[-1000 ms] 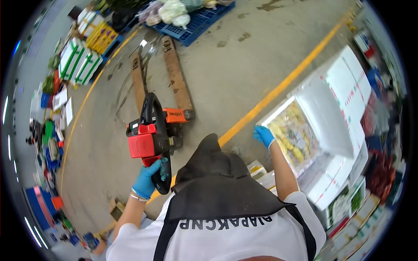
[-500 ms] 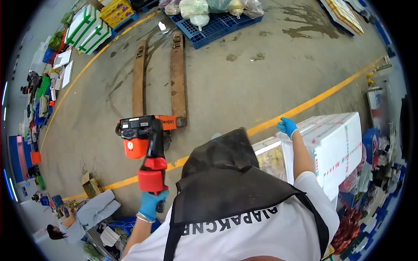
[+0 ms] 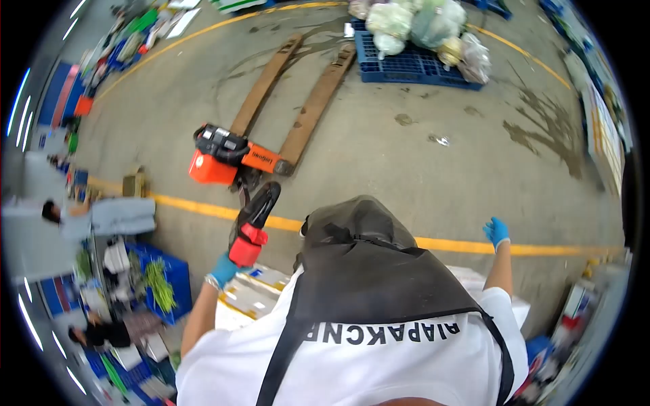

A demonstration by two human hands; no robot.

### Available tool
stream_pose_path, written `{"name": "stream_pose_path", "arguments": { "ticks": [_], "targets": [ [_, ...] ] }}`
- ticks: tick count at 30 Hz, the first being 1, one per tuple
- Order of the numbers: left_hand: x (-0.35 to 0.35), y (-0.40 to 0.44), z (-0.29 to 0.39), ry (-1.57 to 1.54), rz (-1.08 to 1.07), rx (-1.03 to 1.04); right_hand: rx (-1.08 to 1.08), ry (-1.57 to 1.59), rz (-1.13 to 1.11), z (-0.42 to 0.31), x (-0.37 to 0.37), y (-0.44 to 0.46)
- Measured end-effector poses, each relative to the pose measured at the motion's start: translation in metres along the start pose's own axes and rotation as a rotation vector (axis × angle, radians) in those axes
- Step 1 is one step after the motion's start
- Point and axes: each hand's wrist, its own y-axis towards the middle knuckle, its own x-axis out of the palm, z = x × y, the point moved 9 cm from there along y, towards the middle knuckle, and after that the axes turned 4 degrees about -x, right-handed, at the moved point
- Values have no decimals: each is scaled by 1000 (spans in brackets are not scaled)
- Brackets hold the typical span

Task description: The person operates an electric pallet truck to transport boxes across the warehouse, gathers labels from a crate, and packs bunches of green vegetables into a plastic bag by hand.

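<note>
The pallet jack (image 3: 260, 157) lies on the far side of my left hand (image 3: 223, 269), its long axis slanting from near left to far right along the forks (image 3: 317, 108). A blue pallet (image 3: 399, 69) stands just right of their tips. The handle (image 3: 254, 215) reaches back toward me; that hand, the nearer, wraps it, partly hidden. My right hand (image 3: 497, 231) is well apart to the right, loosely spread, empty.
</note>
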Motion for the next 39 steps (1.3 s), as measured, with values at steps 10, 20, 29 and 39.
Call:
{"name": "stream_pose_path", "arguments": {
  "ticks": [10,20,29,39],
  "targets": [
    [-5,-9,6,-78,3,25,40,-48,-97,-39,-16,36],
    [-25,5,-37,338,215,238,144,-208,-244,-27,68,8],
    [19,-4,23,-23,73,181,-11,-343,-297,-103,130,-4],
    [9,-10,-7,-182,-139,98,142,-545,-391,-80,139,20]
  ]
}}
